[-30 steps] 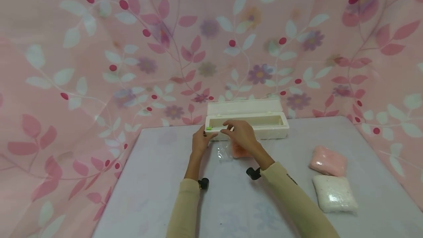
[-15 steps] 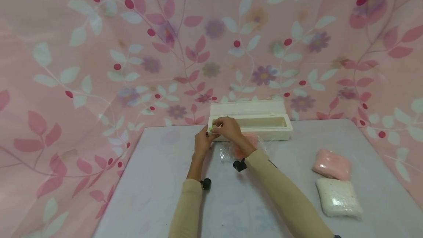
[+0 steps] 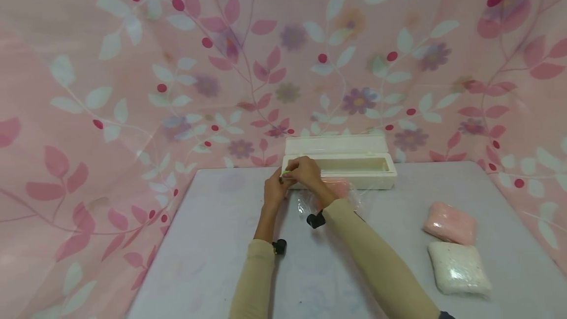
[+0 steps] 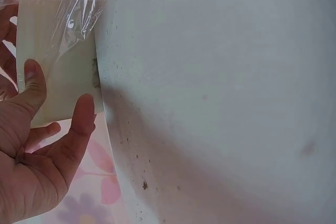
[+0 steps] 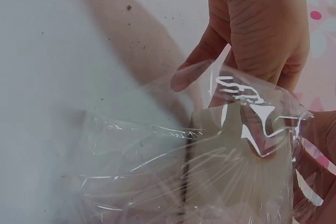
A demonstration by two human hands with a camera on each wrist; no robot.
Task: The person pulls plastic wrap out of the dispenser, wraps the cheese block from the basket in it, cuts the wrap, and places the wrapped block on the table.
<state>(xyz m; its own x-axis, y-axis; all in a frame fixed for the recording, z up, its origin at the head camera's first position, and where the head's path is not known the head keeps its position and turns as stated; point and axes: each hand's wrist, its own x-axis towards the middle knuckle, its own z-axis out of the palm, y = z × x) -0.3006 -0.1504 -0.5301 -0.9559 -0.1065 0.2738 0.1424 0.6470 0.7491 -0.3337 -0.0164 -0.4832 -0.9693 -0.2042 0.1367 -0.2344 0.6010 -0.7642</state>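
Observation:
A long white cling film box [image 3: 354, 181] stands at the back of the table, its lid [image 3: 336, 144] raised. My left hand [image 3: 275, 190] grips the left end of the box; in the left wrist view the thumb [image 4: 32, 80] lies on its front face. My right hand [image 3: 304, 171] pinches at a small green slide cutter [image 3: 286, 173] on the front edge, mostly hidden by the fingers. Clear cling film [image 5: 142, 156] hangs crumpled over the front. Under the film, in front of the box, lies an orange-pink block [image 3: 338, 187], partly covered by my right arm.
To the right on the table [image 3: 212, 270] lie a pink wrapped pack [image 3: 451, 223] and a white wrapped pack [image 3: 459, 267], close together. A floral cloth [image 3: 266, 38] hangs behind the table's back edge.
My right hand has moved left along the box's front edge to the green slide cutter at the left end. The left hand stays at that end of the box.

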